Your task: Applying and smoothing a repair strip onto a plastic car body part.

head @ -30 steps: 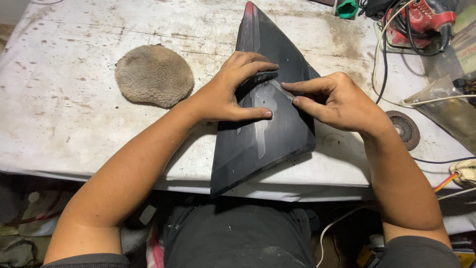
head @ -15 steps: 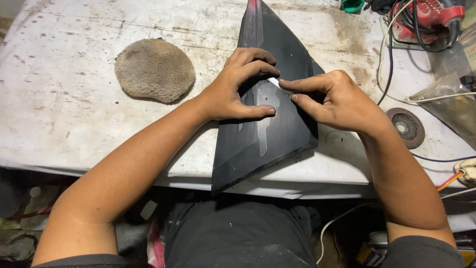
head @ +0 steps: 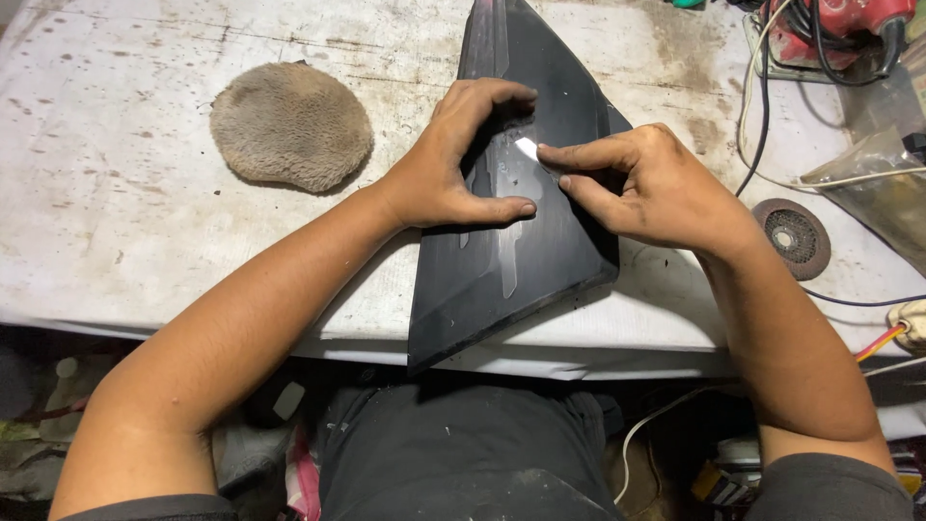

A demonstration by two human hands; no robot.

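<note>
Left hand presses flat, steadying the black triangular panel; right hand pinches a film edge between both grips. Peeling looks barely begun; most film remains.

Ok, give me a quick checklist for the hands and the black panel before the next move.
1. Left hand flat on the black panel, steadying it: ok.
2. Right hand fingertips at the shiny patch: ok.
3. Panel fully on the table: not ok, its near corner overhangs the edge.
4. Pad apart from the panel: ok.
5. Cables off the panel: ok.
6. What the fingertips pinch: cannot tell.
</note>
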